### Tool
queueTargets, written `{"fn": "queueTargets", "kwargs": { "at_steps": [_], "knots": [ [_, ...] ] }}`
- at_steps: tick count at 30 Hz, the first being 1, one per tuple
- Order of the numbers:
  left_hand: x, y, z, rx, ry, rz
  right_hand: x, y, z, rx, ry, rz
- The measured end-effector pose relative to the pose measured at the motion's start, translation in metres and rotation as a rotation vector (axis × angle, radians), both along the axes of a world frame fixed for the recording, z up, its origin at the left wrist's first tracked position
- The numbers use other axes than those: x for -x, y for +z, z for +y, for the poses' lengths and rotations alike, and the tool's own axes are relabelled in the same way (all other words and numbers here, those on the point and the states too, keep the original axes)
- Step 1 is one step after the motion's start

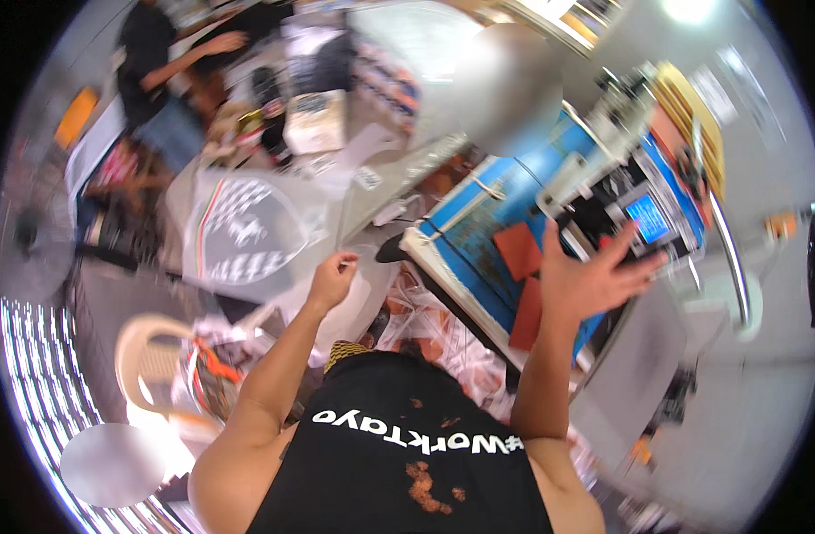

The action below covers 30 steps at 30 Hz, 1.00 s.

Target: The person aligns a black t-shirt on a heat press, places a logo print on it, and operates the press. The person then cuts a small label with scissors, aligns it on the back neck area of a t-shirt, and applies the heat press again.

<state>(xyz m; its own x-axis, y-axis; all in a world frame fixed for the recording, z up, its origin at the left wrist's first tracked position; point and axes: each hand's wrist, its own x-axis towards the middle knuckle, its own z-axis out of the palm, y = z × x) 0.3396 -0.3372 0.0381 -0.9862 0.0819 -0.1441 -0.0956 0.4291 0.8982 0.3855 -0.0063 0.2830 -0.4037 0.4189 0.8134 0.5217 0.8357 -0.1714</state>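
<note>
My right hand point(587, 278) is spread wide, fingers apart, in front of a control panel with a lit blue screen point(648, 219). Nothing shows in it, and the view hides whether its fingertips touch the panel. Beneath and beside that wrist, flat red-brown pieces point(518, 252) lie on a blue worktop point(470, 214) with a pale edge. My left hand point(333, 279) hangs to the left of the worktop with its fingers curled together. Whatever it may hold is too small or hidden to make out. Beyond it lies a translucent plastic sheet point(256, 233) with a round white checkered print.
A grey and white machine point(608, 125) stands over the worktop's far side. Clear bags of brownish pieces point(416, 325) lie below, between me and the worktop. At left are a beige plastic chair point(145, 343) and a fan point(29, 233). Another person point(154, 80) is at far left.
</note>
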Motion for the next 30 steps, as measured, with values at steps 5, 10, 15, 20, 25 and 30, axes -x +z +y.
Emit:
{"fn": "queueTargets", "kwargs": {
  "at_steps": [5,10,15,20,25,30],
  "knots": [
    [-0.152,-0.017,-0.018,0.054,0.214,-0.055,-0.035,0.006,-0.009,0.144,0.556,0.212],
    [-0.289,-0.02,-0.034,0.208,0.226,-0.097,-0.058,0.001,-0.111,0.408,1.631,0.116],
    [-0.395,-0.031,-0.072,0.249,0.595,-0.013,-0.109,-0.016,-0.232,0.431,1.994,-0.285],
    [-0.525,-0.027,-0.157,0.44,1.178,0.221,-0.218,-0.064,-0.36,0.337,2.385,-0.702],
    [-0.741,-0.032,-0.222,0.878,1.775,0.012,-0.369,-0.135,-0.496,-0.034,2.793,-1.033],
    [-0.853,-0.091,-0.199,1.024,1.972,-0.762,-0.513,-0.201,-0.593,-0.559,3.039,-1.216]
  ]
}}
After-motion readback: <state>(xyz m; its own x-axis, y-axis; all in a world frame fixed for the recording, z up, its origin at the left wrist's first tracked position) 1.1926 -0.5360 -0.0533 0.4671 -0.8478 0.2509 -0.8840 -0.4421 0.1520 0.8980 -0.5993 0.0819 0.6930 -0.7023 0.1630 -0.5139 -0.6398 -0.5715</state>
